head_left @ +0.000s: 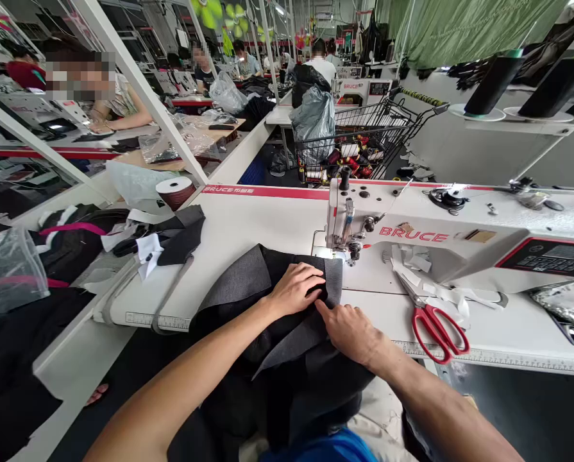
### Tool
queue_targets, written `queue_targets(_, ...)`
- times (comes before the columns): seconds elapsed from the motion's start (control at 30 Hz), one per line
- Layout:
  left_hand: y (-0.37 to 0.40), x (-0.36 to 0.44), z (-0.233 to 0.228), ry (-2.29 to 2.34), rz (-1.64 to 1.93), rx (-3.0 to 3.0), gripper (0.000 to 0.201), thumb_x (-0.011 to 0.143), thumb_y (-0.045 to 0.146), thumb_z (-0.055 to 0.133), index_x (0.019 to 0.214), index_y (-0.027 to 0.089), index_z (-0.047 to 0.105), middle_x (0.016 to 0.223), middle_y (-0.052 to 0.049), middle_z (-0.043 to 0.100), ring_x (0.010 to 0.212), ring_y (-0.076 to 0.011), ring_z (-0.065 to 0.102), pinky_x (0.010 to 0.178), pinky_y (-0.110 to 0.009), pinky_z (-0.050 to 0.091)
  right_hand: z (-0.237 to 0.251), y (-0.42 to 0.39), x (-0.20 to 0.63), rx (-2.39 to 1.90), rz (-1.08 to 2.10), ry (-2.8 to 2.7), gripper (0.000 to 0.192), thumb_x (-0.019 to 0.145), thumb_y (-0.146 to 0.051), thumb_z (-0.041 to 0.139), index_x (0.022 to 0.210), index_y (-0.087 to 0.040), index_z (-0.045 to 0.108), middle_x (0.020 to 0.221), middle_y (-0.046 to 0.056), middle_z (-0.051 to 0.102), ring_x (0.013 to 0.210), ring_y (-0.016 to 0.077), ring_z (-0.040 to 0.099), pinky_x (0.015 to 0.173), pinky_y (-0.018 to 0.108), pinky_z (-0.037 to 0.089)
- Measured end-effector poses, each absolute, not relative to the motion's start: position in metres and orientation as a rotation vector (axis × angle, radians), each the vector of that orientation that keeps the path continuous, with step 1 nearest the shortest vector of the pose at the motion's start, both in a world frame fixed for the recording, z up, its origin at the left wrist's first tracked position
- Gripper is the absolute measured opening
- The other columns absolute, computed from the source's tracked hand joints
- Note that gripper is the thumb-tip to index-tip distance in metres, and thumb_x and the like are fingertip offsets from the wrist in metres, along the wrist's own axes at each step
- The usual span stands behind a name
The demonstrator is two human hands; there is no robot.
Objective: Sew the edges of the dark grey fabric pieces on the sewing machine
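Note:
A black garment piece with dark grey panels [241,279] lies over the front edge of the sewing machine table and hangs down onto my lap. My left hand [296,290] rests on top of the cloth with its fingers stretched towards the right. Close beside it, my right hand [351,332] has its fingers curled and grips the edge of the garment between thumb and forefinger. The cloth's far right corner lies just in front of the needle area of the white sewing machine [347,224]. What is under the fingers is hidden.
Red-handled scissors [440,330] and white scraps [453,298] lie to the right. Dark fabric pieces [183,237] and a thread spool [175,192] are at the left. Behind the machine stands a wire cart [363,125] with spools. Other people work at machines farther back.

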State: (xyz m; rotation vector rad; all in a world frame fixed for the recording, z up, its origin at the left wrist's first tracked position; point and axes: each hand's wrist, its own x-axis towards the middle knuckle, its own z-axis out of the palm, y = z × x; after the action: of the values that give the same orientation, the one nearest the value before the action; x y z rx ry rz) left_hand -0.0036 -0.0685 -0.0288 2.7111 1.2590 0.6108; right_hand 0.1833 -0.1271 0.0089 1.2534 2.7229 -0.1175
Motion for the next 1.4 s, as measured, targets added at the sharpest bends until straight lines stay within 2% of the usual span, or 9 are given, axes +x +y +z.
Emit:
queue_targets(0.17,-0.075,-0.011,-0.017,1.324,0.456,2.752,0.025,0.088,0.025,0.051,0.108,0.019,0.064,0.109,-0.006,0.063,0.099,-0.0205,0.052,0.086,-0.037,0.039,0.01,-0.125,0.203,1.372,-0.105,2.622,0.024,0.088,-0.005,0.042,0.104,-0.019,0.052,0.077,0.008,0.066,0.07,0.0257,0.067,0.057,0.03,0.045)
queue_targets(0.4,-0.073,0.008,-0.01,1.64,0.249,2.695,0.05,0.077,0.011,0.05,0.125,0.022,0.057,0.102,-0.008,0.06,0.093,-0.0241,0.051,0.079,-0.04,0.041,0.0,-0.13,0.227,1.582,-0.291,2.604,0.02,0.101,-0.023,0.037,0.093,-0.023,0.055,0.072,0.003,0.067,0.069,0.0222,0.069,0.054,0.026,0.038)
queue_targets(0.53,-0.067,0.02,-0.02,1.475,0.431,2.725,0.045,0.082,0.004,0.043,0.12,0.019,0.062,0.119,-0.008,0.061,0.107,-0.0213,0.051,0.09,-0.037,0.04,-0.006,-0.13,0.225,1.627,-0.386,2.651,0.02,0.1,-0.024,0.041,0.109,-0.022,0.058,0.081,0.004,0.071,0.074,0.023,0.07,0.057,0.027,0.042)
queue_targets(0.67,-0.063,0.014,-0.025,1.38,0.515,2.747,0.036,0.09,0.022,0.046,0.123,0.022,0.061,0.129,-0.006,0.059,0.114,-0.0234,0.049,0.098,-0.042,0.037,-0.011,-0.127,0.223,1.639,-0.384,2.678,0.037,0.099,-0.023,0.04,0.136,-0.024,0.048,0.085,0.006,0.073,0.074,0.0235,0.071,0.06,0.028,0.047)
queue_targets(0.87,-0.049,0.009,-0.031,1.486,0.589,2.765,0.034,0.09,0.031,0.047,0.119,0.026,0.064,0.127,-0.002,0.062,0.109,-0.0218,0.053,0.094,-0.041,0.038,-0.033,-0.119,0.226,1.638,-0.287,2.755,0.043,0.098,-0.024,0.036,0.139,-0.022,0.05,0.071,0.006,0.072,0.061,0.0227,0.07,0.05,0.027,0.047)
queue_targets(1.03,-0.021,0.003,-0.041,1.575,0.593,2.801,0.033,0.087,0.031,0.049,0.113,0.026,0.068,0.124,-0.002,0.065,0.101,-0.0212,0.057,0.088,-0.04,0.041,-0.057,-0.101,0.229,1.651,-0.206,3.036,0.045,0.096,-0.031,0.032,0.127,-0.015,0.062,0.064,0.007,0.07,0.056,0.0239,0.069,0.048,0.03,0.051)
queue_targets(1.2,-0.014,0.001,-0.043,1.586,0.6,2.793,0.032,0.086,0.03,0.049,0.111,0.025,0.069,0.124,-0.001,0.065,0.1,-0.0223,0.059,0.083,-0.039,0.044,-0.061,-0.09,0.238,1.499,-0.027,3.322,0.045,0.096,-0.043,0.038,0.116,-0.018,0.069,0.094,0.007,0.074,0.085,0.024,0.072,0.066,0.03,0.058)
queue_targets(1.3,-0.016,0.004,-0.04,1.542,0.563,2.773,0.034,0.088,0.029,0.045,0.112,0.023,0.068,0.124,-0.003,0.064,0.101,-0.0232,0.059,0.084,-0.04,0.046,-0.06,-0.092,0.244,1.545,0.03,3.394,0.044,0.094,-0.047,0.043,0.105,-0.019,0.074,0.076,0.004,0.073,0.071,0.0206,0.072,0.063,0.026,0.058)
queue_targets(1.4,-0.021,0.006,-0.034,1.533,0.471,2.728,0.033,0.089,0.027,0.044,0.112,0.021,0.067,0.123,-0.006,0.064,0.103,-0.0245,0.06,0.087,-0.043,0.047,-0.055,-0.107,0.245,1.743,-0.012,3.339,0.046,0.092,-0.05,0.044,0.092,-0.018,0.077,0.056,0.003,0.066,0.051,0.0186,0.066,0.046,0.024,0.053)
